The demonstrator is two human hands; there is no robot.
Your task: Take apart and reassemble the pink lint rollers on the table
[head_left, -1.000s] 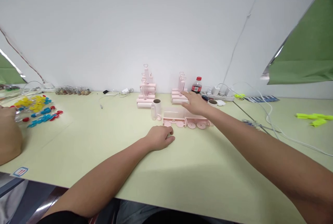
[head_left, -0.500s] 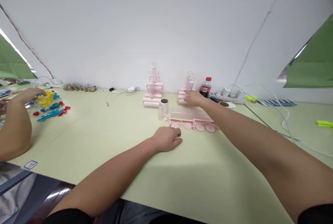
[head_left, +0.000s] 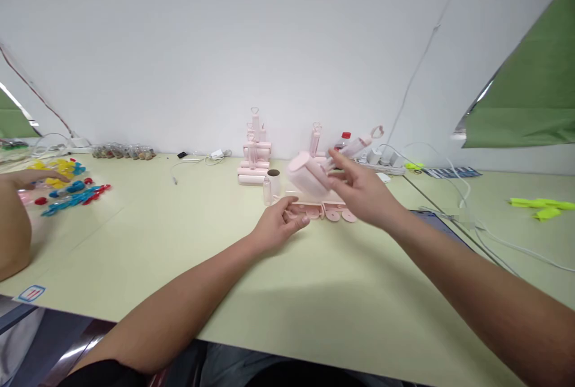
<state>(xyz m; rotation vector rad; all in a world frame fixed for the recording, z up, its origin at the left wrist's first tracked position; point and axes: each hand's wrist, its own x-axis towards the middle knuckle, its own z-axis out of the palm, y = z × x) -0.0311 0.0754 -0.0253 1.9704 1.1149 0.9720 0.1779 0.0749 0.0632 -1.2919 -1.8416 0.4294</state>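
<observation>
My right hand holds a pink lint roller tilted above the table, its clear handle with a heart-shaped loop sticking up to the right past my fingers. The roller is blurred by motion. Below it, my left hand stays near the table with thumb and fingers apart, holding nothing. Just beyond that hand lie pink plastic casings with round discs, partly covered. A paper roll stands upright beside a small clear-and-pink handle.
More lint rollers are stacked by the wall, with another handle to their right. A cola bottle, chargers and white cables, a phone and yellow-green pieces lie rightward. At left, another person's arm reaches over colourful pieces.
My right hand has lifted a lint roller from the right-hand stack and brought it nearer. My left hand has opened its fingers and moved slightly. The view has turned a little right.
</observation>
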